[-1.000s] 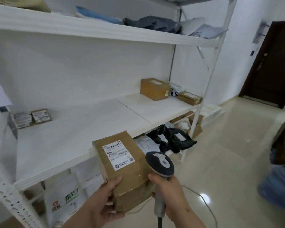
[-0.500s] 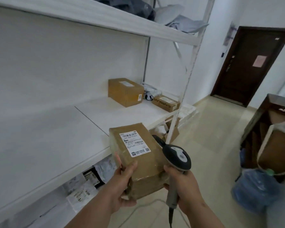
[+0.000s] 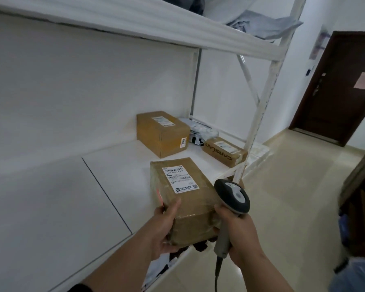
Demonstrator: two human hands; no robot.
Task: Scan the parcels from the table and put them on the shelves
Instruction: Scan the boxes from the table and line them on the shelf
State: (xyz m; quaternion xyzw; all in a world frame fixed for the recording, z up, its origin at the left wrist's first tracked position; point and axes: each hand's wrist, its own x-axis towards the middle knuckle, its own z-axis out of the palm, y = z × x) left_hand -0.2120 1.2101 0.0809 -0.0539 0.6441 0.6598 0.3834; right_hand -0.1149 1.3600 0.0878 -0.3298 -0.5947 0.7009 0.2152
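A taped brown parcel (image 3: 188, 199) with a white label on top hovers over the front edge of the white middle shelf (image 3: 72, 207). My left hand (image 3: 164, 230) grips its near left end, thumb on top. My right hand (image 3: 234, 232) holds the grey handle of a barcode scanner (image 3: 232, 197), and its fingers press against the parcel's right side. The scanner's dark head sits just right of the parcel. A thin red line of light shows on the parcel's left edge.
Further along the same shelf stand a taller brown box (image 3: 162, 133), a flat printed box (image 3: 223, 150) and a grey mailer bag (image 3: 200, 131). A white upright post (image 3: 259, 114) bounds the shelf end. Bags lie on the upper shelf (image 3: 135, 20). A dark door (image 3: 341, 87) is at right.
The view has swung right along the shelf and closer. The parcel, held by both hands with the scanner, has moved forward over the shelf edge toward the boxes at its end.
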